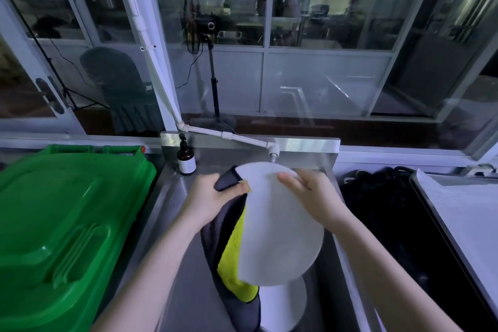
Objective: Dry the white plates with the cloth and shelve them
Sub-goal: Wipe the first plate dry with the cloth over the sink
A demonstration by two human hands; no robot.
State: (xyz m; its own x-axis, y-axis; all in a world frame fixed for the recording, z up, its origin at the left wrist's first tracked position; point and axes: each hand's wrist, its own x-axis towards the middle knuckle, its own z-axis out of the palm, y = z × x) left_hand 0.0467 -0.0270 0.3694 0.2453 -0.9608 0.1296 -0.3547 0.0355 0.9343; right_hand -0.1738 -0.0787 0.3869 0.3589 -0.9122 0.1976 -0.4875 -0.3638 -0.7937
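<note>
The white plate is held at its far rim by the right grip; the cloth is clutched against its left edge by the left grip.

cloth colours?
The cloth is dark grey outside and yellow-green inside, seen in the head view.

glass partition (reflective) | steel counter | green bin left
</note>
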